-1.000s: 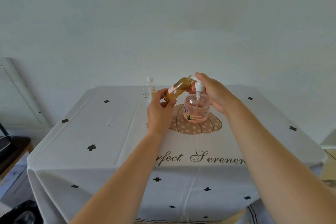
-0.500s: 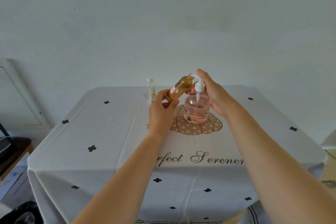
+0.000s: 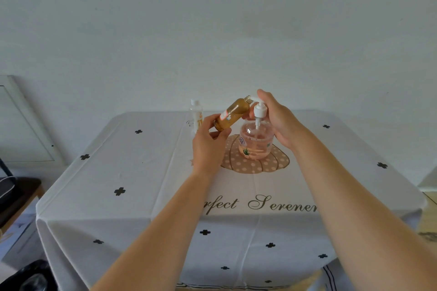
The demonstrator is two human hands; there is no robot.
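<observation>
Two bottles meet above the middle of the table. An amber bottle [image 3: 233,113] with its cap off is tilted, base low to the left and open threaded neck high to the right, right at the tip of the white spout of a pump head [image 3: 259,110]. The left hand [image 3: 208,146] grips the amber bottle round its lower end with curled fingers and thumb, holding it clear of the table. The pump head tops a clear pump bottle [image 3: 255,144] with pinkish liquid in its lower part (a small plant picture shows on its label). This bottle stands upright on a brown dotted pumpkin print [image 3: 255,165].

The right hand [image 3: 279,118] comes in from the right and curls over the pump head, forefinger along the top of the spout and thumb at its near left side. How hard it presses cannot be told.

Behind the left hand, toward the far edge, a small clear bottle [image 3: 196,114] with a white cap stands upright, apart from the others. The white tablecloth [image 3: 142,172] carries black clover marks and script lettering near the front edge. A pale framed panel [image 3: 23,125] leans on the wall at left.
</observation>
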